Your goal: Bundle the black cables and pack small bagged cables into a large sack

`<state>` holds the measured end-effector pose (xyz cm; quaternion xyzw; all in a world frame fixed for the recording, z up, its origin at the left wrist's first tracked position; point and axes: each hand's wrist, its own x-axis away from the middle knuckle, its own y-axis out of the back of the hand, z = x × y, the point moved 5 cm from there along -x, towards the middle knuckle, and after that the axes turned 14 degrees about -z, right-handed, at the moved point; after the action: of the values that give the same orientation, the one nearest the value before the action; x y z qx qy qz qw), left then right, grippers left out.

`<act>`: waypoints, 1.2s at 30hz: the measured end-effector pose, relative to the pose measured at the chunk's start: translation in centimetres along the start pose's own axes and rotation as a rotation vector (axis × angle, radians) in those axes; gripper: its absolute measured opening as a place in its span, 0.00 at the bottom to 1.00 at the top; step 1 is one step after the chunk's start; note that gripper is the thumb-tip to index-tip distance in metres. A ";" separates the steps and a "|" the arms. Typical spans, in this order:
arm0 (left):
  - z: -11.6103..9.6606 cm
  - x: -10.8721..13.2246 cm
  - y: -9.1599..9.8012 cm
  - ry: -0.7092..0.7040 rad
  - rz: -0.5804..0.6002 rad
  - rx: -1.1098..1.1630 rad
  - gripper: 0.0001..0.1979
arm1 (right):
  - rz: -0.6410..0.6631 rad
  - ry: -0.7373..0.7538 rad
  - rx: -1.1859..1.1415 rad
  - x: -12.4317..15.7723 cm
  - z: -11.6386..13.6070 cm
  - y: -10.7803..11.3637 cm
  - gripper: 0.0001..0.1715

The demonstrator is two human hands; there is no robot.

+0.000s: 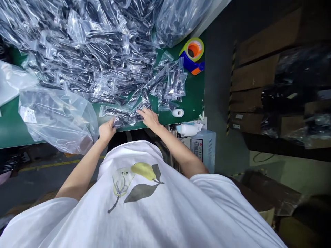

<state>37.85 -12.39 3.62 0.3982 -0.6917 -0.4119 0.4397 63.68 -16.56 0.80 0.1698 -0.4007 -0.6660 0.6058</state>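
Observation:
A great heap of small clear plastic bags with dark parts inside (103, 58) covers a green table (191, 100). At the table's near edge my left hand (107, 130) is closed on the end of one small clear bag (126, 119). My right hand (148, 117) lies on the same bag's other end, fingers pressed down on it. The bag rests flat at the table edge between both hands.
A large crumpled clear bag (59, 117) hangs over the table edge at left. A tape dispenser with an orange roll (193, 55) and a small white roll (178, 112) sit at the right. Cardboard boxes (269, 69) stand on shelves beyond a grey machine (203, 146).

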 end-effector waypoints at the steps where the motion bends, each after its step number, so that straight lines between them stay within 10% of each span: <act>1: -0.3 1.1 -0.5 -0.015 0.029 0.033 0.27 | 0.036 0.051 0.015 -0.5 0.7 -0.6 0.30; 9: 0.4 4.6 -2.4 0.046 0.097 0.264 0.31 | 0.115 0.117 -0.121 0.7 1.5 -1.9 0.15; 22: 1.2 0.0 -2.2 0.374 -0.043 0.714 0.22 | 0.041 -0.380 -0.729 3.9 1.3 -1.6 0.24; 36: 1.9 -2.4 -2.5 0.343 -0.035 0.722 0.26 | 0.069 -0.087 -0.265 2.6 1.4 -1.5 0.21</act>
<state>37.30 -10.66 0.15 0.6018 -0.7017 -0.0771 0.3735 61.12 -18.59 1.24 0.0454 -0.3405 -0.6986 0.6276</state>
